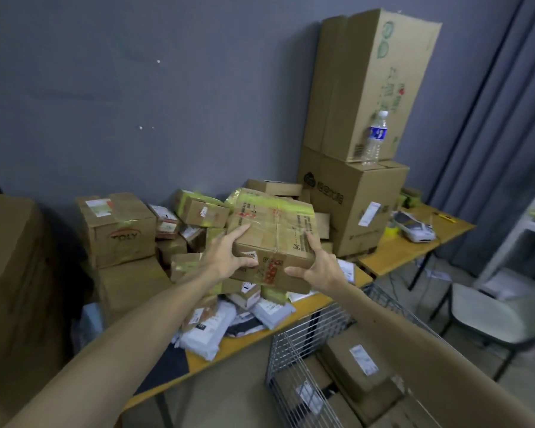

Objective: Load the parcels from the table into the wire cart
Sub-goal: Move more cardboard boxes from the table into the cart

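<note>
I hold a brown cardboard parcel (275,233) with yellow tape above the pile on the wooden table (244,338). My left hand (226,254) grips its left near corner, thumb on the front face. My right hand (318,264) grips its right near corner, thumb underneath. Below it lie several small boxes and white mailer bags (201,335). The wire cart (294,344) stands at the lower right, with taped brown parcels (355,366) inside.
Tall cartons (368,88) are stacked at the back right, a water bottle (374,140) on one. A brown box marked TOLY (118,230) sits at the left. A second table (414,242) carries a label printer (414,227). A chair (488,313) stands at the right.
</note>
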